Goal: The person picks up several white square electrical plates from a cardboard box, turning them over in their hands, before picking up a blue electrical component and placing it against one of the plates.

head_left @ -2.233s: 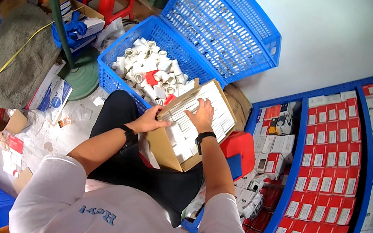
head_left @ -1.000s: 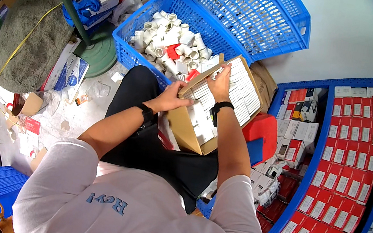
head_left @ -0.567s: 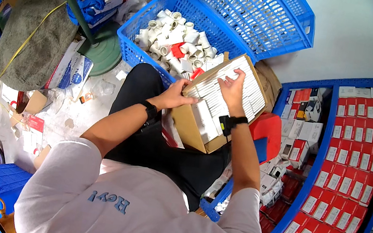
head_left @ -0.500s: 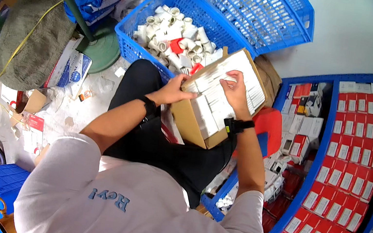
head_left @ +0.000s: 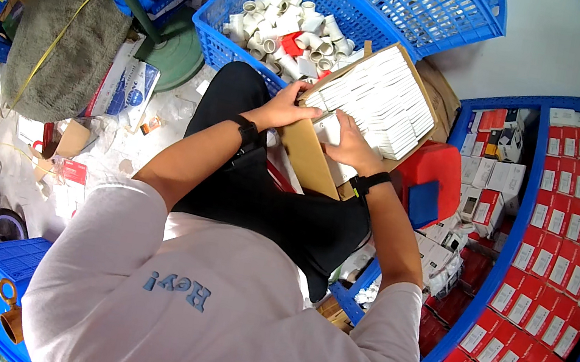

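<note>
An open cardboard box [head_left: 301, 158] rests tilted on my lap, packed with rows of thin white pieces [head_left: 389, 94]. At its left rim my left hand [head_left: 283, 109] grips the cardboard, thumb along the edge. My right hand [head_left: 351, 147] reaches into the near part of the box, beside larger white faces. Its fingers are bent and close together against the white contents; whether a piece is between them is hidden.
Beyond my knee stands a blue plastic crate [head_left: 230, 56] of white pipe fittings [head_left: 277, 25]. To the right, a red stool [head_left: 433, 174] stands by blue shelving [head_left: 517, 242] stacked with red-and-white boxes [head_left: 557, 256]. A green post base [head_left: 176, 58] is at the left.
My right hand has moved from the upper rows of white pieces down into the near part of the box. My left hand stays on the rim. The whole view has shifted slightly.
</note>
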A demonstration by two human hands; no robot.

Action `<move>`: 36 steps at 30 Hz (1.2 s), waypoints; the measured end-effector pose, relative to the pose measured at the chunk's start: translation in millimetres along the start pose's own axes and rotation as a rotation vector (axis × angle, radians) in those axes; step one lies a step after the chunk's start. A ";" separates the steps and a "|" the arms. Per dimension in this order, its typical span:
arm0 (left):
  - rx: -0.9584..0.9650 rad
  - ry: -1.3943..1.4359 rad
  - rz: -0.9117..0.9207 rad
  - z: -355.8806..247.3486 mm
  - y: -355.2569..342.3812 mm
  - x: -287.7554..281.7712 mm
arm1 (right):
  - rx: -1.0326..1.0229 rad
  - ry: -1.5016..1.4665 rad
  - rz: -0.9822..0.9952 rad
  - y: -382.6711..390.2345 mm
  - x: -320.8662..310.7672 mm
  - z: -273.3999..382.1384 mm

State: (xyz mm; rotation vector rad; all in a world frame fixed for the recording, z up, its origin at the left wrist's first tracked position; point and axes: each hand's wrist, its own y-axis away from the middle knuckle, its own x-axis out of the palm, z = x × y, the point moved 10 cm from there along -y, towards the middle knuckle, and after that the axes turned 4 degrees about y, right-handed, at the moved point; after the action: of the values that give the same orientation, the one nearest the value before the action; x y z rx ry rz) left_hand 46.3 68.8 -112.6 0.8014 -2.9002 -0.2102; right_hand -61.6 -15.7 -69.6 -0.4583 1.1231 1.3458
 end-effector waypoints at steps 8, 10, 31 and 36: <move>0.000 -0.014 -0.012 -6.8 2.4 -0.2 | -0.034 0.052 -0.034 3.1 -5.7 3.7; -0.003 -0.012 -0.010 -6.0 2.9 0.9 | -0.102 -0.150 -0.038 5.2 -3.1 7.2; 0.016 0.005 -0.005 -3.0 -0.6 -1.1 | 0.074 0.149 -0.027 4.9 4.4 -0.4; -0.008 -0.015 0.003 0.0 0.6 -1.4 | 0.014 0.090 -0.242 9.0 -40.0 7.8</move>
State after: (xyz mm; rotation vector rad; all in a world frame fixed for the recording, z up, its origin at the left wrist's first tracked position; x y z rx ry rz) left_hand 47.2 70.0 -112.6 0.7983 -2.9124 -0.2290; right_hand -60.5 -28.3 -29.8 -0.6290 1.1114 1.1147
